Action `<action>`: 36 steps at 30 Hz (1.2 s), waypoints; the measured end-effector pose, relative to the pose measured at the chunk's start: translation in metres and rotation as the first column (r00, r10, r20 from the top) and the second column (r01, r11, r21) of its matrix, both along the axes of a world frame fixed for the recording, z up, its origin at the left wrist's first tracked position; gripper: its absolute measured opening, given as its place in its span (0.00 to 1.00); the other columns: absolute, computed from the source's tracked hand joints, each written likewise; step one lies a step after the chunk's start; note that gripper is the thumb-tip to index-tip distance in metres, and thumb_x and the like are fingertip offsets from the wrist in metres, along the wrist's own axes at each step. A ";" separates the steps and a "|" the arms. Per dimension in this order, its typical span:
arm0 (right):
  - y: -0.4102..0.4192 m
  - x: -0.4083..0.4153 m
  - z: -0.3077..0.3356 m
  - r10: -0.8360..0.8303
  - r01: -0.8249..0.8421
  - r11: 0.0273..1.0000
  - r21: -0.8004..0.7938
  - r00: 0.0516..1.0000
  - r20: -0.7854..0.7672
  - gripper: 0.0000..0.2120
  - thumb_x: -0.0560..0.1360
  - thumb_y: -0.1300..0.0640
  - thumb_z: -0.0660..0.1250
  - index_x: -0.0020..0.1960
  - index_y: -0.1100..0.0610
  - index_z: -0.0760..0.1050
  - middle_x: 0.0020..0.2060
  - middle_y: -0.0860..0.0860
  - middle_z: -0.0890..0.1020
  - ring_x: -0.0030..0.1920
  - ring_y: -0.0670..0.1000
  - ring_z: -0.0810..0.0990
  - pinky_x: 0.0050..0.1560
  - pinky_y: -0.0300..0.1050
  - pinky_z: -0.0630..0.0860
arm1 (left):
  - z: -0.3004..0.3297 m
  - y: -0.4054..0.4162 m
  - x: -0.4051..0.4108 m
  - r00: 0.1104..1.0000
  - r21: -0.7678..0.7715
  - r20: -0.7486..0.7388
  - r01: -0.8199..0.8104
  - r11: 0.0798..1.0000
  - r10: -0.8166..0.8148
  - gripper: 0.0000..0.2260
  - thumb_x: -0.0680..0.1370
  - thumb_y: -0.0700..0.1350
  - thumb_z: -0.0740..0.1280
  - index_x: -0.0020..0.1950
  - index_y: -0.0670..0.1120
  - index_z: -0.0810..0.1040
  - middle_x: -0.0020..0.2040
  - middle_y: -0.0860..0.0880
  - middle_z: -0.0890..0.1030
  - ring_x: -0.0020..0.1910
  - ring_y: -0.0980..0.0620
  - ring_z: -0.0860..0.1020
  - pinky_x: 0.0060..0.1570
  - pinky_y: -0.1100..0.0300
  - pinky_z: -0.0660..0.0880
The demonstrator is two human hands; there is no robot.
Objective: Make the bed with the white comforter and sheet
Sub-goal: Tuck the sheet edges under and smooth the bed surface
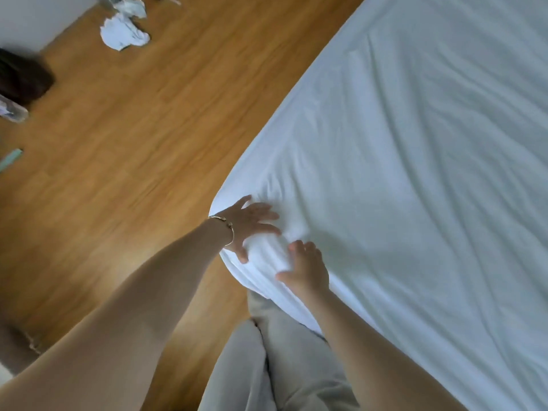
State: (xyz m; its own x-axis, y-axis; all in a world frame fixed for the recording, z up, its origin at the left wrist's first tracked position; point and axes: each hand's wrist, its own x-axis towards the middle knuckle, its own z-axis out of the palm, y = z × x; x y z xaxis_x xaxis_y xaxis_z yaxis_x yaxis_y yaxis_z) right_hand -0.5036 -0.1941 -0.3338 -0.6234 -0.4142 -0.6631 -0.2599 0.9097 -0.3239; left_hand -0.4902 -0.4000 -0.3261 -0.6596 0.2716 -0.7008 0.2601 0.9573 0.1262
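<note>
Head camera looks down on the left hand (249,223), which lies flat with its fingers spread and straight on the corner of the white cotton fitted sheet (415,179); the thumb points down toward the bunched fabric at the mattress corner. A thin gold bangle (227,229) circles that wrist. Just beside it, the right hand (307,269) has its fingers curled over a soft roll of gathered sheet, thumb tucked against the folds, so it grips the cloth at the same corner. The fabric between the two hands is puckered into tight ridges.

From the corner outward, the sheet covers the bed across the whole right side of the view, matte and smooth in weave, crossed by long shallow creases that run diagonally away from the hands. Its edge curves round the mattress side in a clean line against the floor.

Below the arms, the person's pale grey loose trousers (281,366) fill the lower middle. The warm brown wood-plank floor (133,129) has a slight sheen and visible grain. Far off at the top left lie crumpled white cloths (123,32) on the floor, and a dark brown blurred object (22,77) sits at the left edge; what it is cannot be told.
</note>
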 end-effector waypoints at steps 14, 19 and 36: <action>-0.018 0.035 0.001 -0.551 0.549 0.818 0.175 0.834 -0.039 0.06 0.74 0.56 0.68 0.50 0.49 0.77 0.48 0.47 0.79 0.51 0.51 0.77 0.44 0.42 0.69 | -0.005 -0.015 -0.015 0.991 0.241 -0.128 0.072 0.968 -0.042 0.14 0.76 0.59 0.65 0.61 0.58 0.76 0.62 0.55 0.72 0.68 0.49 0.63 0.73 0.48 0.43; -0.023 0.042 0.008 -0.673 0.681 0.714 0.163 0.731 -0.110 0.03 0.73 0.53 0.72 0.44 0.51 0.80 0.41 0.47 0.82 0.43 0.51 0.80 0.41 0.43 0.73 | -0.002 -0.003 -0.028 0.953 0.088 -0.137 0.283 0.955 -0.270 0.08 0.79 0.49 0.65 0.56 0.49 0.79 0.56 0.49 0.79 0.58 0.45 0.74 0.63 0.56 0.61; -0.057 0.056 0.013 -0.761 0.759 0.648 -0.060 0.644 -0.075 0.20 0.75 0.42 0.67 0.64 0.48 0.72 0.62 0.46 0.71 0.65 0.49 0.67 0.55 0.45 0.71 | -0.012 -0.011 -0.039 0.934 0.300 -0.235 0.333 0.894 -0.269 0.18 0.72 0.62 0.68 0.57 0.56 0.76 0.58 0.55 0.75 0.61 0.50 0.72 0.61 0.56 0.63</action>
State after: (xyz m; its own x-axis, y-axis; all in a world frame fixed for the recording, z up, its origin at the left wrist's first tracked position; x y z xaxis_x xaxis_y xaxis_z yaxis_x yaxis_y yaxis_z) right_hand -0.4480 -0.2510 -0.3211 -0.7787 0.2183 -0.5881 0.4924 0.7936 -0.3573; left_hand -0.5289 -0.4105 -0.3384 -0.6162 0.6715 -0.4115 0.5779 0.7405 0.3431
